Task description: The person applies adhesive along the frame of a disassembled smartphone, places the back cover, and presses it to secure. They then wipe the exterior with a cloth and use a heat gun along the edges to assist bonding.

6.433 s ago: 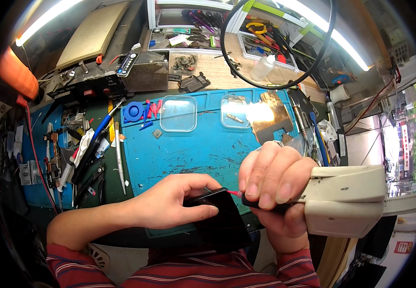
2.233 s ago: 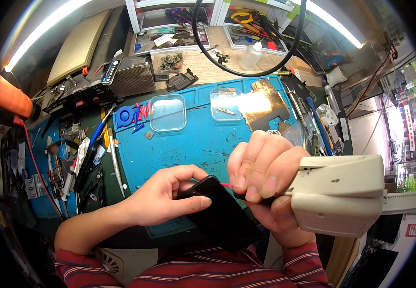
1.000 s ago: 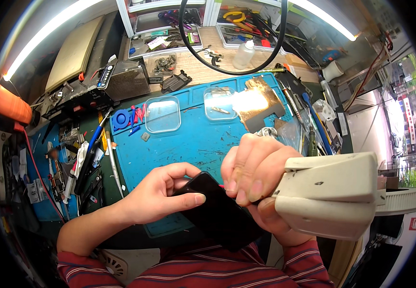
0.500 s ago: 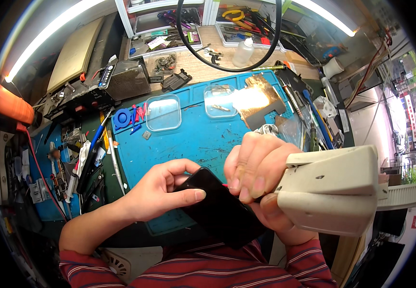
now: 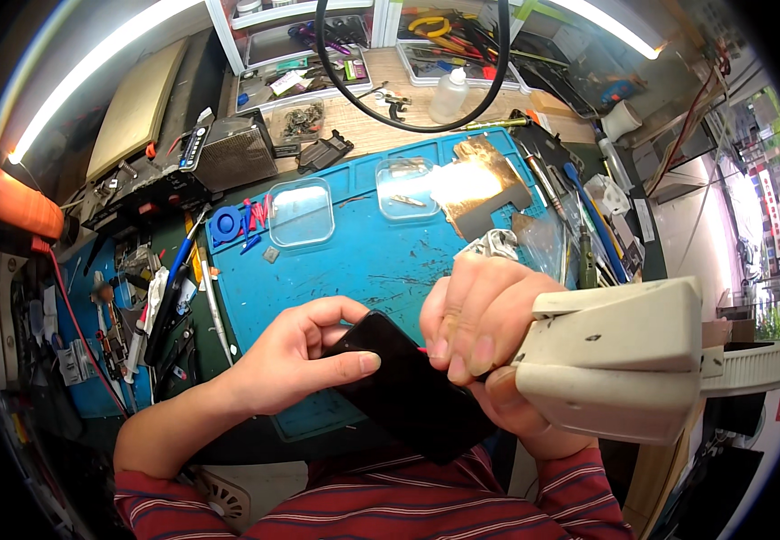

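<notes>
My left hand [image 5: 304, 360] grips a black smartphone [image 5: 412, 391] at its upper left, thumb on the dark glass and fingers behind. The phone is tilted, its lower end close to my body. At the phone's right edge my right hand [image 5: 484, 333] is closed in a pinch on a thin tool, of which only a pinkish-red bit [image 5: 422, 349] shows. The rest of that tool is hidden by my fingers. A cream plastic housing [image 5: 615, 346] stands in front of part of my right hand.
A blue work mat [image 5: 336, 270] carries two clear plastic boxes [image 5: 301, 212], blue and red small parts and a shiny gold sheet [image 5: 480, 180]. Hand tools crowd both sides. A squeeze bottle [image 5: 448, 95] stands at the back, and a black ring [image 5: 415, 129] hangs over the bench.
The view has shifted very slightly, so the background sits a little further left. Both hands keep their hold, with the phone in nearly the same place.
</notes>
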{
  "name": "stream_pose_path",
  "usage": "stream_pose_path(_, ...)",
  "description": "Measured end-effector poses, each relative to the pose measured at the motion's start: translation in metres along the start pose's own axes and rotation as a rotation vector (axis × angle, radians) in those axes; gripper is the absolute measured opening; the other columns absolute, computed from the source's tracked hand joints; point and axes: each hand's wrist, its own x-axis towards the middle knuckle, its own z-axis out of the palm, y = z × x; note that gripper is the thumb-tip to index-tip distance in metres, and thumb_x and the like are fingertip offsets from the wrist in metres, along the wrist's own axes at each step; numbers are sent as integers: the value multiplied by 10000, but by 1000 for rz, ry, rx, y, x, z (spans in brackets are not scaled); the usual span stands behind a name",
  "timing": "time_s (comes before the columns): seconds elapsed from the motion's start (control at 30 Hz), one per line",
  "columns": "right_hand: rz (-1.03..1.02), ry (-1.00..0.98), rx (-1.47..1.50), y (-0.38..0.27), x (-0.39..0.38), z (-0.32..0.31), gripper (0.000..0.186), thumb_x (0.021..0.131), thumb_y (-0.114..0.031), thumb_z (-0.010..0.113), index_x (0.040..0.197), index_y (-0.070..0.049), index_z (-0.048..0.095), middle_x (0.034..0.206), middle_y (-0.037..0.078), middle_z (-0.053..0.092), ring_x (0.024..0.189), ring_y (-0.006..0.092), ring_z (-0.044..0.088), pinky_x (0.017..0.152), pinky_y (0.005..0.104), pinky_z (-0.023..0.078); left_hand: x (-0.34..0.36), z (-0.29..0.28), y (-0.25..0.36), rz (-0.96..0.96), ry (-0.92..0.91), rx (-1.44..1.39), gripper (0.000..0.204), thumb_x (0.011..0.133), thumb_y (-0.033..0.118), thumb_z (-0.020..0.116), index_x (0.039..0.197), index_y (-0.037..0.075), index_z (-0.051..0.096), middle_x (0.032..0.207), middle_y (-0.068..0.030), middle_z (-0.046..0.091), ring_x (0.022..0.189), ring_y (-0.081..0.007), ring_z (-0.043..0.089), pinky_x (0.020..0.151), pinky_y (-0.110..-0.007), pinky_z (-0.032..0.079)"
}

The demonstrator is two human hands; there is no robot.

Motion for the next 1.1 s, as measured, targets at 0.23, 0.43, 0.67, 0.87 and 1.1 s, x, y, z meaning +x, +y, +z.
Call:
stream_pose_path(0.23,-28,21,-24,-1,-3,2,312,880,-378,751,840,-143,550,765,-12,546,727,132,527,646,299,467,0,0,-2,12,8,9,288,928,39,674,1186,-6,553,1059,-57,682,952,-87,638,844,-243,523)
stream_pose_path(0.43,-119,-47,-106,3,-4,-6,296,881,-360,754,836,-140,562,759,-13,555,722,131,535,643,295,470,0,0,-1,14,14,1,284,924,30,675,1179,-9,557,1078,-61,679,967,-94,640,859,-249,526)
stream_pose_path(0.67,-101,-6,-87,2,-10,-5,295,884,-355,751,814,-136,566,758,-13,557,713,129,534,635,296,474,1,0,-1,6,17,-3,279,923,23,672,1176,-9,559,1088,-67,678,982,-101,642,879,-252,523)
stream_pose_path(0.87,-59,16,-49,-2,-11,-2,299,882,-349,755,808,-131,563,754,-8,553,710,131,530,632,294,472,1,-1,-2,8,27,-20,272,919,14,671,1166,-4,560,1087,-66,677,988,-104,642,884,-256,523)
stream_pose_path(1.1,-95,30,-41,-1,-15,-2,293,882,-339,757,814,-129,564,762,-6,554,714,133,531,633,293,472,2,-2,-2,0,47,-34,272,912,7,674,1159,3,562,1073,-64,677,964,-100,649,863,-247,529)
